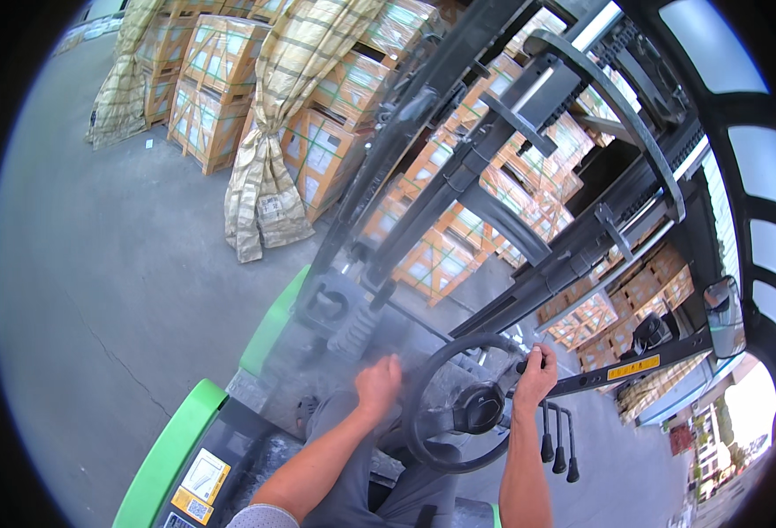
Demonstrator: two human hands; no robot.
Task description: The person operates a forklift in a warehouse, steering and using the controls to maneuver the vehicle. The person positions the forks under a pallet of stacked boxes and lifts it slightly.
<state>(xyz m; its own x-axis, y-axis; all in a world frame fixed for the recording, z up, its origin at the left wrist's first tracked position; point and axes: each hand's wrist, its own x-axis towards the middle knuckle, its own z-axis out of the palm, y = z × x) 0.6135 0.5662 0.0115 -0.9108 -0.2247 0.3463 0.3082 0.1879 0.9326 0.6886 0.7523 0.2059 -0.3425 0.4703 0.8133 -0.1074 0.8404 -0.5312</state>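
Observation:
The black steering wheel of a forklift stands in front of me, above my grey-trousered legs. My right hand is closed at the far right of its rim, by a small dark knob. Left of the wheel, my left hand is curled into a loose fist over my left leg, apart from the rim. Slight blur and the curled fingers hide whether anything is in it. Three black-tipped levers stand to the right of my right forearm, untouched.
Ahead rises the dark mast. Beyond it are stacked wooden crates with green straps; more crates stand at far left beside hanging striped tarps. A mirror hangs at right. Green bodywork borders my left, above grey concrete.

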